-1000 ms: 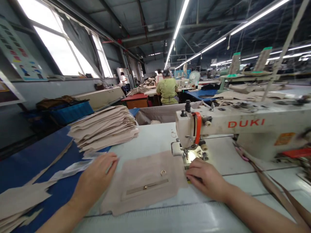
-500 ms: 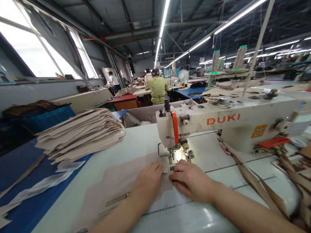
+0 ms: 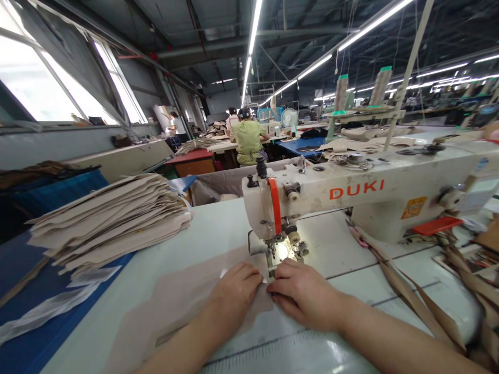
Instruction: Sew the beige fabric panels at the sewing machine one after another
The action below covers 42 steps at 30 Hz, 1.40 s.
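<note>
The white table (image 3: 218,223) spreads below both hands; to the left of the left fingers it meets the blue table (image 3: 42,337). Just beyond the right fingers stands the head of the machine (image 3: 312,192), and farther left, well apart from the left fingers, lies the stack (image 3: 113,223). The straps (image 3: 393,280) hang to the right of the right hand.

The cloth (image 3: 167,291) lies flat on the table, under the left hand and out to its left, with one edge between the two sets of fingers. I judge it light, soft and rather limp — it should slide easily, but may wrinkle if pushed from one point only. Better to hold it flat near this edge, with spread pressure. Room for moving it seems widest to the left of the left fingers; ahead of the right fingers, the machine limits it.

The left hand (image 3: 237,291) has its fingers bent and close together over the cloth; the right hand (image 3: 304,291) has its fingers curled, tips at the cloth's edge. Whether either one pinches it, I cannot tell. The presser foot (image 3: 273,250) is just beyond the fingertips — little space there.
</note>
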Tool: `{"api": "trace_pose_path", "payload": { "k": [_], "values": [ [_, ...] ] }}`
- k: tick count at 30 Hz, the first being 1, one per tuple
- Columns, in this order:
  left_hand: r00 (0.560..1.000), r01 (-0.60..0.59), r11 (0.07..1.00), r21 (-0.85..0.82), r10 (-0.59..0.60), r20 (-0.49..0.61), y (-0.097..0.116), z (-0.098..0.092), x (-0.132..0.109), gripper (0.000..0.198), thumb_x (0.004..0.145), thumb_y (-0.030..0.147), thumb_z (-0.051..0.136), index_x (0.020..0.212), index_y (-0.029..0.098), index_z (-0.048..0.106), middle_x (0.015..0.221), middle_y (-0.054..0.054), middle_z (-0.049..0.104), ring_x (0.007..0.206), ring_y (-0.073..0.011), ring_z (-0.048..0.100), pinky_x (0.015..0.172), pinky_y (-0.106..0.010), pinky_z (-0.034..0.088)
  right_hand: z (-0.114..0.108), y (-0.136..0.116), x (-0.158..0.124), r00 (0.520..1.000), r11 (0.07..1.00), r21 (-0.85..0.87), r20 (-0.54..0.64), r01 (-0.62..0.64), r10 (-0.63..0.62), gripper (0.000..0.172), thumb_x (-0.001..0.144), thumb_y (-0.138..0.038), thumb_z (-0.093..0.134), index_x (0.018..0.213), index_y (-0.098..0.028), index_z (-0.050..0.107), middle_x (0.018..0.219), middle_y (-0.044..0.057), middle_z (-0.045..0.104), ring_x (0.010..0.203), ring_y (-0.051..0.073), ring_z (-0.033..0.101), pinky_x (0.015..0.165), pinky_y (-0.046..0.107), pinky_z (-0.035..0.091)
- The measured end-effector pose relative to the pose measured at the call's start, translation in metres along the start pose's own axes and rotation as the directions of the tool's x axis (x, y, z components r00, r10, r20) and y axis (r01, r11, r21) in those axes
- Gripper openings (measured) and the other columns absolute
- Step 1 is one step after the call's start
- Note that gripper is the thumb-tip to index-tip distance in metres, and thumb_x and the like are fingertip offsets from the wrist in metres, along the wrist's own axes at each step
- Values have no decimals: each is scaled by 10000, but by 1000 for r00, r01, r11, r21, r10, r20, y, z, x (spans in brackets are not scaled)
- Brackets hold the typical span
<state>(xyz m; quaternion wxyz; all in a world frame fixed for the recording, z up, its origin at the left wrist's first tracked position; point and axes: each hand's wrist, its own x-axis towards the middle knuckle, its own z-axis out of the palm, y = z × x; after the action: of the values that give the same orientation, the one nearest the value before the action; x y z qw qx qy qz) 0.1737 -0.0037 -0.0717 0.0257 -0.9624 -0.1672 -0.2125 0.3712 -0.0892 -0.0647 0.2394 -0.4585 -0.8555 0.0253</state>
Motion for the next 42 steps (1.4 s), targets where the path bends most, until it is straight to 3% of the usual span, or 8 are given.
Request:
{"api": "trace_pose_path", "payload": {
  "k": [5,11,22,42],
  "values": [
    [998,-47,996,75,50,-45,-2,3,6,241,900,-8,473,849,139,657,846,-60,673,819,-221,628,755,-349,565,0,0,1,1000,1000,9,-12,10,-10,155,919,-165,534,921,-175,689,834,51,612,819,198,526,752,299,423],
    [994,-58,997,50,62,-88,-3,9,5,224,881,-21,492,840,142,640,834,-50,665,795,-223,630,728,-360,574,-1,0,1,1000,1000,-5,-1,6,-6,154,901,-160,551,924,-162,703,833,54,614,801,197,515,739,298,416],
    [981,-100,990,96,114,-156,-2,8,5,298,922,-4,379,870,145,632,833,-59,664,779,-212,634,730,-352,579,-1,0,2,1000,1000,-10,7,8,-8,165,912,-163,541,925,-155,706,830,51,611,806,194,512,756,296,410],
    [989,-83,991,104,95,-113,-6,17,-2,261,863,-40,463,962,130,634,912,-71,681,845,-225,650,758,-366,594,3,2,3,999,1000,15,-29,15,-14,138,889,-142,560,908,-164,695,827,45,611,800,190,508,753,288,418]
  ]
}}
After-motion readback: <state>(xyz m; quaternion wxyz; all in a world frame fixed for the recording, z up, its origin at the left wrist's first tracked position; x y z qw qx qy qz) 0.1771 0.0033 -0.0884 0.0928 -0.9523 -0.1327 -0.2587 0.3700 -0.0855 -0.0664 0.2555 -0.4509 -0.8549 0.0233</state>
